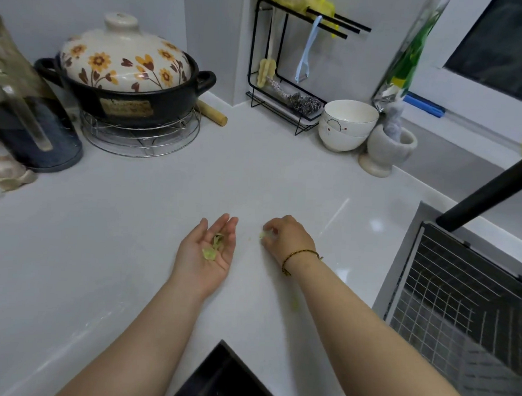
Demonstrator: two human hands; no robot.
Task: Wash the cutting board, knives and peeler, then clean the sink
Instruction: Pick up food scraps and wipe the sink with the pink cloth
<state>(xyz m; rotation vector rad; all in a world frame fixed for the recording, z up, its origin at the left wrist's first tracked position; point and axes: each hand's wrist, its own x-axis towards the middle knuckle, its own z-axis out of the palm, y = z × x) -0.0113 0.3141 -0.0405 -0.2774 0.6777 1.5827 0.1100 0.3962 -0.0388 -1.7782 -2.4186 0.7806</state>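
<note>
My left hand (pixel 209 251) lies palm up on the white counter (pixel 128 240), cupped, with pale green vegetable scraps (pixel 213 248) resting in the palm. My right hand (pixel 285 238) is just to its right, fingertips pinched on another green scrap (pixel 263 235) at the counter surface. A light blue peeler (pixel 306 51) hangs on the black wire rack (pixel 259 88) at the back. The sink (pixel 463 311) is at the right edge, with a wire basket inside and a black faucet (pixel 487 192) over it. No cutting board or knives are in view.
A flowered clay pot (pixel 124 83) sits on a wire trivet at the back left, beside a dark jug (pixel 28 127) and garlic (pixel 9 171). White bowls (pixel 345 123) and a stone mortar (pixel 385 149) stand near the rack. A steel scourer (pixel 304 102) lies on the rack's base.
</note>
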